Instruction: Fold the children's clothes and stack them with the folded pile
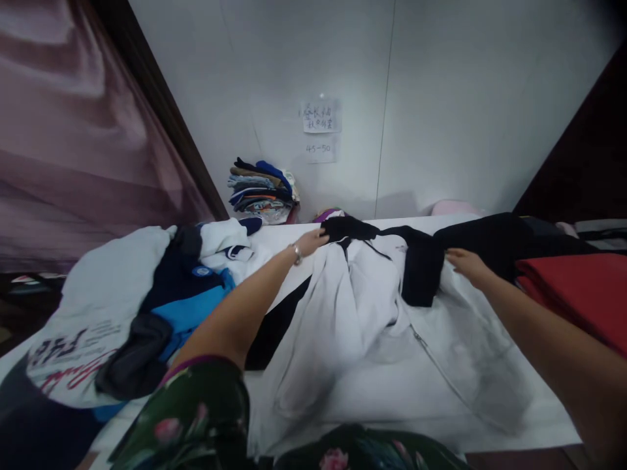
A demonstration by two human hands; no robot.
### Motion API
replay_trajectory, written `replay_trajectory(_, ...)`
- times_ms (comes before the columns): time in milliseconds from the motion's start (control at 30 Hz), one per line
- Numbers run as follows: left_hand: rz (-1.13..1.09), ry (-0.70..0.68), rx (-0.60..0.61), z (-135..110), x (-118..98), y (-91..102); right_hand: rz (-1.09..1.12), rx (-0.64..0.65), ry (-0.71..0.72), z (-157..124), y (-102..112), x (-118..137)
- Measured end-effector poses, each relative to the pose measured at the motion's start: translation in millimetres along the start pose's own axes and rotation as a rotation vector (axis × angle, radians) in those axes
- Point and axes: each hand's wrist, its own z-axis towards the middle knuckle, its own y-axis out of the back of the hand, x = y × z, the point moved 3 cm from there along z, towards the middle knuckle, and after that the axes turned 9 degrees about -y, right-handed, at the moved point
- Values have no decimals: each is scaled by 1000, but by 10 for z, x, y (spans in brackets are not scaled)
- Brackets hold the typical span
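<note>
A white zip-up jacket (pixel 362 326) with black collar and sleeve parts lies spread across the white table (pixel 392 391) in front of me. My left hand (pixel 312 241), with a bracelet at the wrist, is closed on the jacket's black collar edge (pixel 347 228) at the far side. My right hand (pixel 467 264) rests on the jacket's right shoulder beside a black sleeve (pixel 421 267), with its fingers closed on the cloth.
A heap of unfolded clothes (pixel 137 307), white, navy and blue, lies at the left. Folded red cloth (pixel 578 294) and dark cloth (pixel 514 238) sit at the right. A stack of folded garments (pixel 262 192) stands against the back wall under paper labels (pixel 321 117).
</note>
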Motion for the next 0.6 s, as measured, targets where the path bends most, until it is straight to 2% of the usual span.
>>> replay_trajectory(67,-2,186,112,-539,342,-221,-33,54,-37,-187,-77,-345)
replay_trajectory(133,8,313,139,-1052,576,-351,-110,114,2,-404,-109,-643)
replay_trajectory(200,-3,399,165,-1465,690,-456,-188,156,80,-620,-105,-865)
replay_trajectory(267,-7,452,165,-1728,704,-542,-272,163,198,-828,-86,-998)
replay_trajectory(333,8,488,142,-1838,665,-608,-380,129,350,-1040,-77,-1059)
replay_trajectory(467,24,570,128,-1800,570,-746,-594,71,606,-1492,-155,-1134)
replay_trajectory(600,-44,568,174,-1706,443,-925,-702,194,737,-1863,-307,-1263)
